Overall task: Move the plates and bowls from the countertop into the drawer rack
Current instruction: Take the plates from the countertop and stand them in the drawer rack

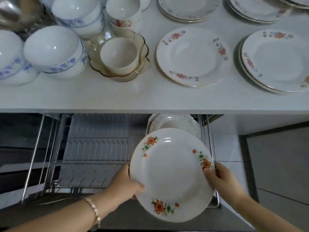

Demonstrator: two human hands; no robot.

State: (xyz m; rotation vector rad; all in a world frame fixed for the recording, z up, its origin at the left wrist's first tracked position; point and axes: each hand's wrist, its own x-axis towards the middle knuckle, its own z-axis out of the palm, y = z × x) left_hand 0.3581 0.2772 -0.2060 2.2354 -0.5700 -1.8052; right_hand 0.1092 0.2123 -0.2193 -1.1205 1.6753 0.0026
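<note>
Open drawer rack (93, 148), left hand (124, 183), right hand (222, 179) gripping orange-flowered plate (170, 174) by opposite rims

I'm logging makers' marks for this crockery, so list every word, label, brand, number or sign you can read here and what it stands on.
None: no readable text shows anywhere.
White plate with orange flowers, held by the left hand and right hand: flower pattern only.
White plates with pink flowers on the white countertop: pattern only.
Blue-flowered white bowls: pattern only.
Wire drawer rack: no label visible.
</note>
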